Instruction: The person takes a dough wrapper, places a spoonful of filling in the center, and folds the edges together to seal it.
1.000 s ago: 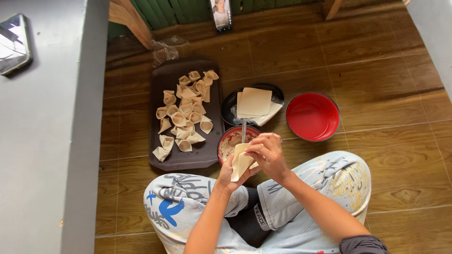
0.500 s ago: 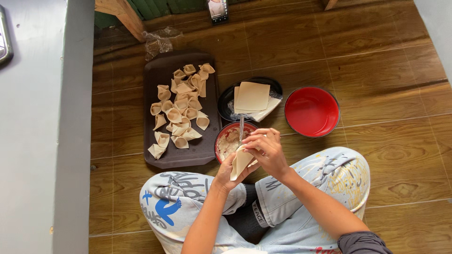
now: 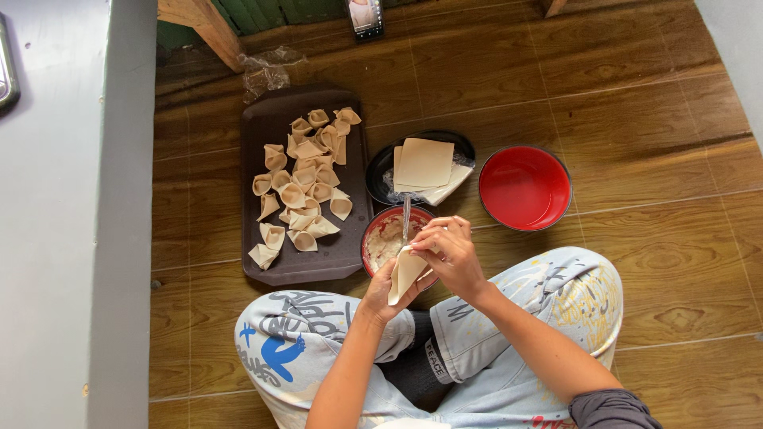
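I sit cross-legged on a wooden floor. My left hand cradles a folded dumpling wrapper from below. My right hand pinches the wrapper's upper edge from the right. Just beyond my hands stands a small red bowl of pale filling with a metal spoon in it. Behind it a black plate carries a stack of square wrappers. To the left lies a dark brown tray with several folded dumplings on it.
An empty red bowl sits right of the black plate. A grey wall or ledge runs along the left. Crumpled clear plastic lies behind the tray near a wooden post. A phone stands at the far edge.
Both hands stay at the same spot over my knees, working the wrapper. The wrapper looks more folded than a second ago. The camera has tilted slightly.
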